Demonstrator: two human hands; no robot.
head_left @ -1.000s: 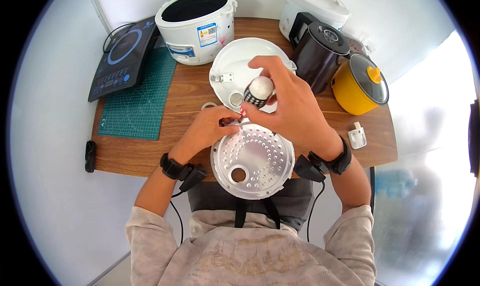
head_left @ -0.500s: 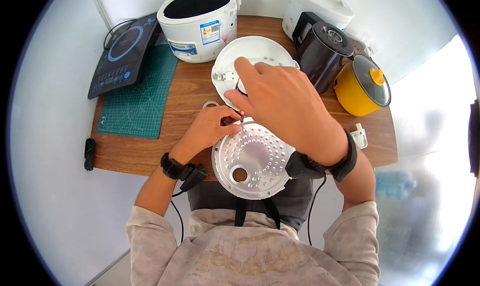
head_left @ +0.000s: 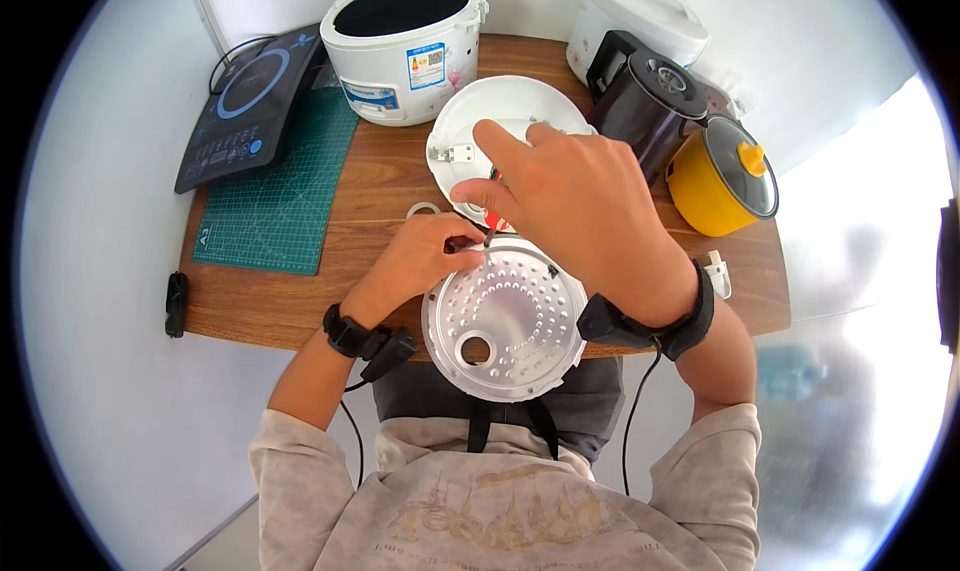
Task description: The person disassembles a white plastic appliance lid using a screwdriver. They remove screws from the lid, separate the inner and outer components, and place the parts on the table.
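A round perforated metal plate (head_left: 505, 316) tilts over the near table edge, above my lap. My left hand (head_left: 418, 259) pinches its upper-left rim. My right hand (head_left: 575, 206) is closed over a screwdriver (head_left: 489, 238); only a bit of red handle and the thin shaft show below my fingers. The shaft's tip meets the plate's top rim, right beside my left fingertips. A white round lid (head_left: 500, 101) lies upside down on the wooden table (head_left: 380, 186) just beyond both hands, partly hidden by my right hand.
A white rice cooker body (head_left: 405, 36) stands at the back, a black induction cooktop (head_left: 245, 101) and green cutting mat (head_left: 280, 201) to the left. A black kettle (head_left: 650, 96), yellow pot (head_left: 720, 176) and second white cooker (head_left: 640, 16) are on the right. A small white ring (head_left: 422, 210) lies near my left hand.
My right hand has rolled forward over the screwdriver, so its white and black handle, visible a second ago, is now covered. The left hand and the plate have stayed put.
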